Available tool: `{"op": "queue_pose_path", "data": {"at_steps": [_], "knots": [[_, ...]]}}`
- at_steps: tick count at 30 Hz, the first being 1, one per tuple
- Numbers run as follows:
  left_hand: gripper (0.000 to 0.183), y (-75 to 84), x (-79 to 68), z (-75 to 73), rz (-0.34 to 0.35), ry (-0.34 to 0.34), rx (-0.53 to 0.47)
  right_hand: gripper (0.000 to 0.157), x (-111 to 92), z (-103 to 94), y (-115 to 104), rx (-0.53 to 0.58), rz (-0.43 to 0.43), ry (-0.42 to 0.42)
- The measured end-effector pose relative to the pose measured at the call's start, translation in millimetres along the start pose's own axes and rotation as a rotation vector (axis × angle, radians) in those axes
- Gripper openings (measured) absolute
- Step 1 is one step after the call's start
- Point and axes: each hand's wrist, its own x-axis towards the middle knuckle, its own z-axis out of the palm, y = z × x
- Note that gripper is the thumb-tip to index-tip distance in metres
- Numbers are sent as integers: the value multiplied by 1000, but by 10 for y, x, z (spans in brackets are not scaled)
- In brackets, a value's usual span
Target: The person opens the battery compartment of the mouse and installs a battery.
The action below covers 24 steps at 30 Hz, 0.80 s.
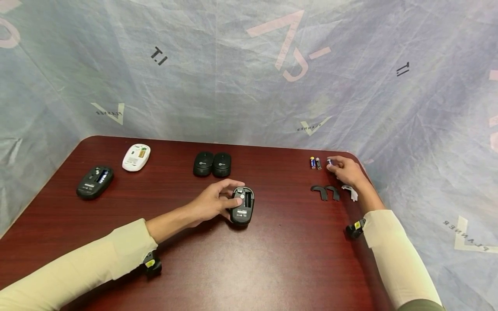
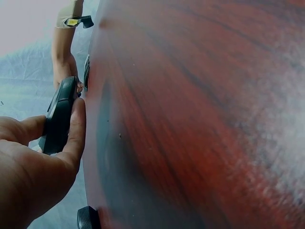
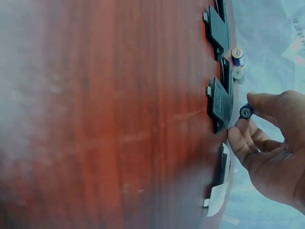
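My left hand [image 1: 210, 202] grips a black computer mouse [image 1: 242, 214] over the middle of the table. Its underside faces up, and the uncovered battery slot shows as a dark hollow. Seen from the left wrist, the thumb and fingers clasp the mouse [image 2: 59, 112] by its two faces. At the far right, my right hand [image 1: 348, 172] pinches a small blue battery [image 3: 246, 112] between thumb and fingertips. Two more batteries, one blue [image 1: 313, 163] and one dark [image 1: 318, 163], stand just left of that hand.
Two black battery covers [image 1: 321, 192] and a white cover [image 1: 351, 193] lie nearer than the batteries. Two black mice [image 1: 203, 163] sit upright side by side at the back. Leftward, a white mouse [image 1: 136, 157] and another black mouse [image 1: 95, 183] lie underside up, batteries showing.
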Motion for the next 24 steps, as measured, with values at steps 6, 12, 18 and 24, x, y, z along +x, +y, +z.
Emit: {"op": "queue_pose_path", "data": {"at_steps": [6,12,18,24], "knots": [[59,6,-8,-7,8,0,4,48,-87,43,6,16,-68,100],[58,-4,3,-4,9,-6,-6,49,-202,60,-19,36,-120,129],[58,3,19,9,13,-5,-4,50,-320,66,-105,35,-150,159],[57,15,15,10,1,2,-14,51,-416,104,-202,47,-155,179]]}}
